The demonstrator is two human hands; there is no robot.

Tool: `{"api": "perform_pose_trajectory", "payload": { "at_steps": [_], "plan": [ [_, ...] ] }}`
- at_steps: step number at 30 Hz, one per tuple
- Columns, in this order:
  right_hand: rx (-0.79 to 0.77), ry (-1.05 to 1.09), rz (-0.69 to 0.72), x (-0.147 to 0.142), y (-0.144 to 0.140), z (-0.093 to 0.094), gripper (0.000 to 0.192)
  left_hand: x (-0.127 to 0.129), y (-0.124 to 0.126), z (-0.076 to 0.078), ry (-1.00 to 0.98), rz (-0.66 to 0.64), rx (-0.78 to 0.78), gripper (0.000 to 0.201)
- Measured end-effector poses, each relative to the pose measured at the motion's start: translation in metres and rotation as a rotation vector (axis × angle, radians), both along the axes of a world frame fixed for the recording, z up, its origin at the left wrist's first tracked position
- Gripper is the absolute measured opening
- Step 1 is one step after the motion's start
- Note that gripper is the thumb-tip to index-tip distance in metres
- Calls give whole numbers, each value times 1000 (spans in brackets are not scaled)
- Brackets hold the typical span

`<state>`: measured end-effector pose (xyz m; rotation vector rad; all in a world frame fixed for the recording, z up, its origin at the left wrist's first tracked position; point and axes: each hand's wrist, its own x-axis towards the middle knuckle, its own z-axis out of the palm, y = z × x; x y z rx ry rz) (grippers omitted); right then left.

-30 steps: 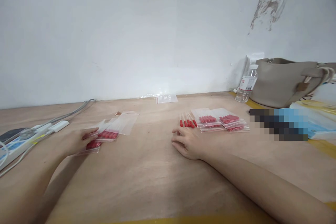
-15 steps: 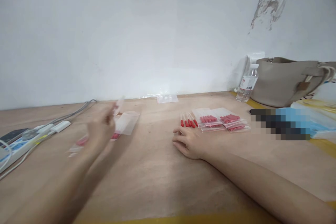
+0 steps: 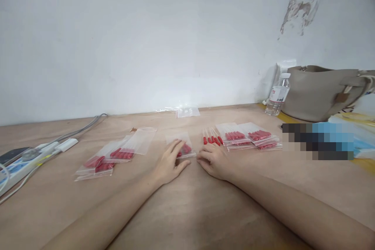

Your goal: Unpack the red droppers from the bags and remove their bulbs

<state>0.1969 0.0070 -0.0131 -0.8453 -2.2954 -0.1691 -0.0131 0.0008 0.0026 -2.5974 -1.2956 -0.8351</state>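
Observation:
My left hand (image 3: 169, 163) lies on a small clear zip bag with red-tipped pieces (image 3: 182, 144) at the table's middle, fingers spread over its near edge. My right hand (image 3: 213, 160) rests flat on the wooden table (image 3: 187, 211) just right of it, fingers close to a row of loose red-tipped sticks (image 3: 211, 137). Right of those sticks lies a pile of filled bags (image 3: 249, 136). Another group of filled bags (image 3: 107, 156) sits to the left, with an empty clear bag (image 3: 141, 140) beside it.
A white power strip with cables (image 3: 20, 162) lies at the left edge. A water bottle (image 3: 277, 94) and a beige handbag (image 3: 319, 91) stand at the back right against the wall. Clear empty bags (image 3: 187, 111) lie by the wall.
My left hand has left the bags on the left, swung right across the table and put one bag down next to my right hand. The right hand has barely moved.

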Motion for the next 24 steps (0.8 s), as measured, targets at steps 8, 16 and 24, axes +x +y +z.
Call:
{"api": "perform_pose_trajectory", "payload": {
  "at_steps": [8,16,24],
  "plan": [
    [169,-54,-128,-9,-2,4,11,-12,1,-1,-100,-211,-27,18],
    [125,-3,-74,-17,8,2,13,-3,11,1,-252,-204,-195,13],
    [135,-2,8,-16,6,6,14,1,10,-2,-386,-113,-394,9]
  ]
}}
